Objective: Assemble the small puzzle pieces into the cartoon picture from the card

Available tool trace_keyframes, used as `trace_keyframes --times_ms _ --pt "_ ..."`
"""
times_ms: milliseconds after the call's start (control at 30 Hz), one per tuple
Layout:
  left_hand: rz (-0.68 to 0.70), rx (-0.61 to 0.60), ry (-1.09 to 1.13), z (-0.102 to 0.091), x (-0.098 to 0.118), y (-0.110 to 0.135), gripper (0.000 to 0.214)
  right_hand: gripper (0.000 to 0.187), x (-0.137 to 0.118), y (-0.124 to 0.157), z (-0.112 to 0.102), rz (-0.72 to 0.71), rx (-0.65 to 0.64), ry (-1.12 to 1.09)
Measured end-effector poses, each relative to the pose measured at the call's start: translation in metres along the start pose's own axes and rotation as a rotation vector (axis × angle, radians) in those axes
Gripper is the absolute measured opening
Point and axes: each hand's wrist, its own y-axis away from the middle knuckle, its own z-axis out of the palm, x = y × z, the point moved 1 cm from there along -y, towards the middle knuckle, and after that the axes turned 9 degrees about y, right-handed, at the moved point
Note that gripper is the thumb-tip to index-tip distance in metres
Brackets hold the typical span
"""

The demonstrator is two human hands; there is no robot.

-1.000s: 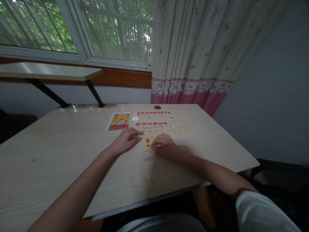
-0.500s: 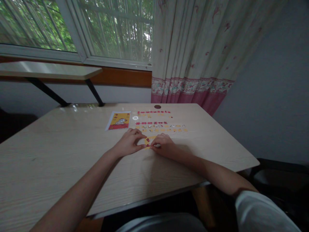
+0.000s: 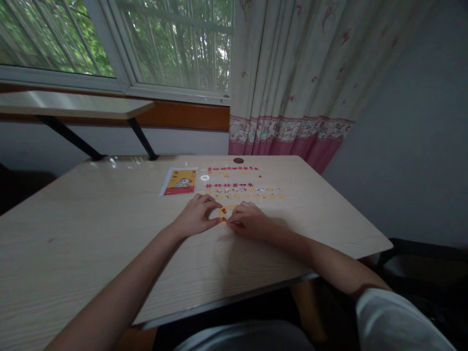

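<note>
My left hand (image 3: 195, 218) and my right hand (image 3: 247, 219) rest on the wooden table (image 3: 109, 234), fingertips almost meeting. Between them lies a small joined patch of yellow and red jigsaw pieces (image 3: 224, 212). Both hands have their fingers curled and pinched at this patch's near edge; the piece under the fingertips is too small to make out. Beyond the hands, loose puzzle pieces (image 3: 243, 187) lie sorted in rows, red ones and yellow ones. A yellow and red reference picture (image 3: 180, 181) lies flat to the left of the rows.
A round cable hole (image 3: 238, 160) sits at the table's far edge. A second table top (image 3: 73, 106) on black legs stands under the window at the back left. A patterned curtain (image 3: 292, 83) hangs behind the table. The table's right edge drops off near a dark chair.
My left hand has slid right and nearer, from lying flat beside the patch to pinching its edge opposite my right hand. The right hand has barely moved.
</note>
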Motion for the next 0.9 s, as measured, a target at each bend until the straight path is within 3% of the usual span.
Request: trace_keyframes --times_ms 200,367,533,900 --pt "-0.009 0.057 0.023 -0.002 -0.003 -0.001 0.029 0.020 0.038 0.003 -0.019 -0.005 0.015 -0.024" --pt "0.012 0.063 -0.040 0.002 -0.001 -0.001 0.031 0.024 0.065 0.012 -0.035 0.047 -0.114 0.038" --pt "0.028 0.026 -0.049 0.005 0.003 -0.001 0.038 0.029 0.067 0.013 -0.029 0.032 -0.177 0.004" --pt "0.045 -0.014 -0.075 -0.002 -0.005 0.001 0.043 0.028 0.058 0.011 -0.024 0.053 -0.144 -0.018"
